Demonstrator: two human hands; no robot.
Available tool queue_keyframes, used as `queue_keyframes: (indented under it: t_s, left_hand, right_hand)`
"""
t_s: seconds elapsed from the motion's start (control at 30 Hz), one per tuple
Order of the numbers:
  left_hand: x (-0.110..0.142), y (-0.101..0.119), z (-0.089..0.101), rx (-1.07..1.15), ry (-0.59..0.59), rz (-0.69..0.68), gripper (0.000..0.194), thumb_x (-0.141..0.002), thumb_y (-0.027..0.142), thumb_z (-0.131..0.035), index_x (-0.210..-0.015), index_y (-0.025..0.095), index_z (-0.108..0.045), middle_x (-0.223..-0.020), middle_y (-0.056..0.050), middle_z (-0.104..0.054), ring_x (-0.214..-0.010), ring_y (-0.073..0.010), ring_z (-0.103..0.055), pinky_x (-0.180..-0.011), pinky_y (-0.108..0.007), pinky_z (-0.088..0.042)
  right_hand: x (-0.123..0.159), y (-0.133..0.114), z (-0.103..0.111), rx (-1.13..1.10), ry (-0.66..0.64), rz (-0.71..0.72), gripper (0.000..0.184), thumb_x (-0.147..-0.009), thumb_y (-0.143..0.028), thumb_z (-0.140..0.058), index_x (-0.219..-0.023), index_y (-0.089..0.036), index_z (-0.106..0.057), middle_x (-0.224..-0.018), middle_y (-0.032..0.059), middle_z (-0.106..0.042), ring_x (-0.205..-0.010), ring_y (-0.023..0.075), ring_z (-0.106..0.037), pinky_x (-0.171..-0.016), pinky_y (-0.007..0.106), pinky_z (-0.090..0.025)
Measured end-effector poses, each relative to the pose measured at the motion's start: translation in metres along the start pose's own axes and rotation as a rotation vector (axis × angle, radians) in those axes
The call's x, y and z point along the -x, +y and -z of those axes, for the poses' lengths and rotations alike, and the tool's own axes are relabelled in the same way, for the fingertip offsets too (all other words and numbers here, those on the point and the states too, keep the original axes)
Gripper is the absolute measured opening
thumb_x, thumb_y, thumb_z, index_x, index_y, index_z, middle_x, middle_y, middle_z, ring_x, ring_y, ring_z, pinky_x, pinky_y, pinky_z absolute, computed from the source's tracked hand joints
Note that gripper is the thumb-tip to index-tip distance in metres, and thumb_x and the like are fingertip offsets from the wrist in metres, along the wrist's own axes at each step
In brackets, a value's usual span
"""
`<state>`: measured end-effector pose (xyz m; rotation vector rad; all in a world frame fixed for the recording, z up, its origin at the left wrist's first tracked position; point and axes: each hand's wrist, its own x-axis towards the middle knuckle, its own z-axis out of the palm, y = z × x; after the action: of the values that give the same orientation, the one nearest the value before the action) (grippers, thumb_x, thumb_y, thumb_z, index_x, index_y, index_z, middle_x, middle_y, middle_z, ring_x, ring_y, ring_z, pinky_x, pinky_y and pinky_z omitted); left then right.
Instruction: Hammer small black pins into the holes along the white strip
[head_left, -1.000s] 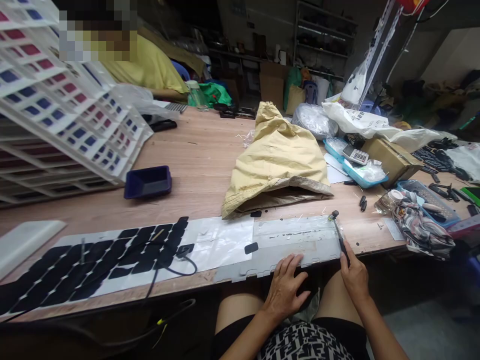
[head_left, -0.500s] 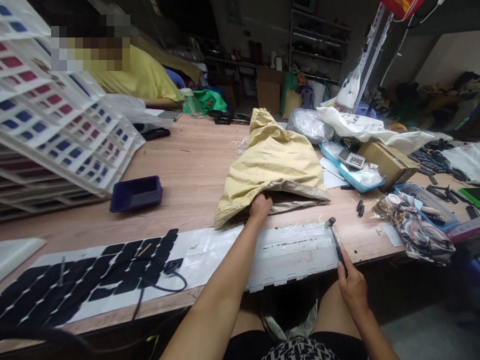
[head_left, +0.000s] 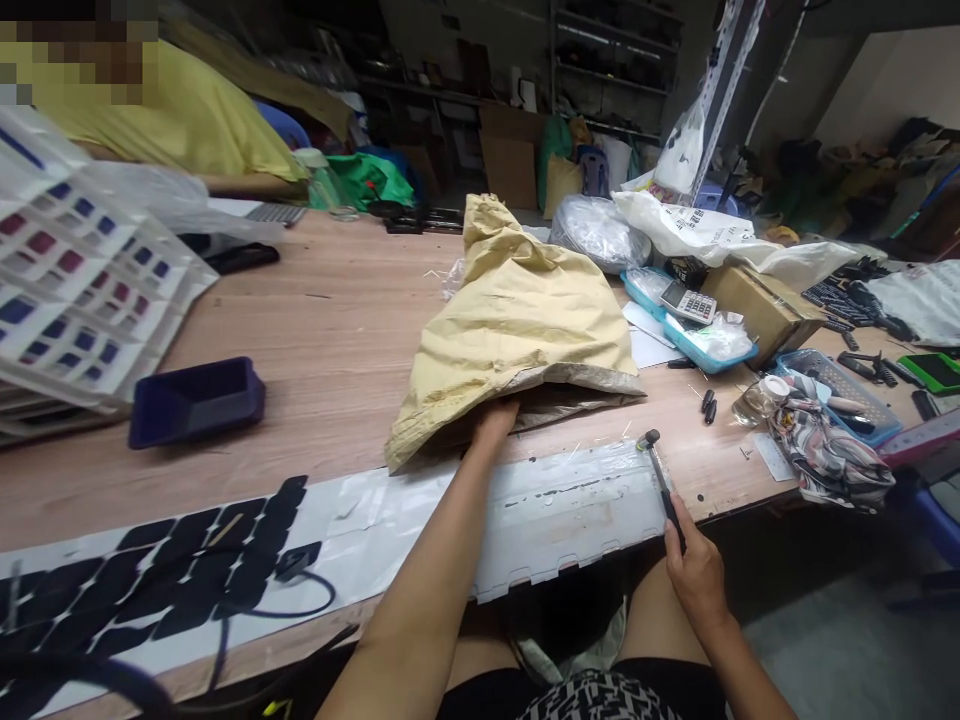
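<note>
My left hand reaches into the mouth of a yellow sack lying on the table; its fingers are hidden inside, so what they touch does not show. In my right hand is the dark handle of a small hammer, its head resting near the right end of a white plastic sheet. That sheet lies along the table's front edge, just below the sack's opening. Black rounded pieces stand in rows on a white strip to the left.
A purple tray and a tilted white crate stand at the left. Across the table sits a person in a yellow shirt. To the right are a calculator, a cardboard box, a blue basket and bunched cloth.
My left hand has gone deeper into the sack, and its fingers have passed out of sight. The view has shifted a little to the right. The hammer stays in my right hand.
</note>
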<state>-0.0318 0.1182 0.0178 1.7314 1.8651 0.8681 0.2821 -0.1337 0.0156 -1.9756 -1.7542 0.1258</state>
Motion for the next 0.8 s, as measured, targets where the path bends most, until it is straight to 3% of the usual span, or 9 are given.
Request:
queue_keyframes:
  t_s: [0.1,0.2,0.33,0.47,0.63,0.8]
  left_hand:
    - [0.048,0.004,0.002,-0.072,0.061,0.101,0.033,-0.09,0.036,-0.058,-0.112,0.015,-0.07,-0.104,-0.014,-0.071,-0.109,-0.0351,-0.058,-0.092,-0.047,-0.044]
    - [0.097,0.016,-0.002,-0.048,0.057,-0.024,0.03,-0.088,0.039,-0.061,-0.112,0.026,-0.073,-0.107,-0.006,-0.071,-0.112,-0.031,-0.053,-0.097,-0.045,-0.041]
    - [0.136,0.028,-0.018,0.044,-0.1,-0.189,0.024,-0.086,0.033,-0.062,-0.107,0.027,-0.074,-0.097,-0.004,-0.069,-0.101,-0.0248,-0.054,-0.092,-0.039,-0.042]
    - [0.145,0.031,-0.03,0.019,-0.099,-0.196,0.023,-0.084,0.031,-0.066,-0.105,0.027,-0.074,-0.098,-0.004,-0.068,-0.103,-0.0259,-0.053,-0.093,-0.04,-0.04]
    - [0.143,0.03,-0.029,0.034,-0.099,-0.188,0.018,-0.082,0.03,-0.067,-0.099,0.027,-0.073,-0.099,-0.003,-0.069,-0.106,-0.0257,-0.053,-0.095,-0.04,-0.04]
    - [0.141,0.03,-0.03,0.064,-0.111,-0.15,0.018,-0.081,0.031,-0.068,-0.097,0.028,-0.074,-0.098,-0.003,-0.069,-0.104,-0.0249,-0.053,-0.096,-0.04,-0.04]
  right_hand:
    - [0.0,0.0,0.0,0.013,-0.014,-0.022,0.048,-0.1,-0.033,-0.039,-0.141,-0.016,-0.056,-0.128,0.0099,-0.067,-0.105,0.0264,-0.072,-0.088,0.033,-0.057]
    - [0.0,-0.001,0.0,0.021,-0.018,-0.034,0.047,-0.1,-0.033,-0.04,-0.141,-0.018,-0.056,-0.129,0.0077,-0.067,-0.104,0.026,-0.072,-0.088,0.032,-0.057]
    - [-0.001,-0.002,0.002,0.021,-0.019,-0.043,0.047,-0.099,-0.032,-0.041,-0.141,-0.019,-0.056,-0.129,0.0071,-0.067,-0.103,0.0257,-0.072,-0.088,0.032,-0.057]
    - [-0.003,-0.003,0.005,-0.009,-0.021,-0.07,0.047,-0.097,-0.032,-0.043,-0.14,-0.021,-0.058,-0.122,0.0074,-0.071,-0.098,0.0256,-0.074,-0.086,0.033,-0.058]
    - [0.002,-0.01,0.01,-0.182,0.032,-0.051,0.046,-0.097,-0.035,-0.043,-0.136,-0.02,-0.061,-0.128,0.0086,-0.068,-0.114,0.0241,-0.068,-0.096,0.032,-0.055]
    - [0.012,-0.031,0.014,-0.278,0.018,0.063,0.043,-0.097,-0.034,-0.048,-0.135,-0.02,-0.062,-0.127,0.0081,-0.068,-0.116,0.0225,-0.066,-0.102,0.032,-0.052]
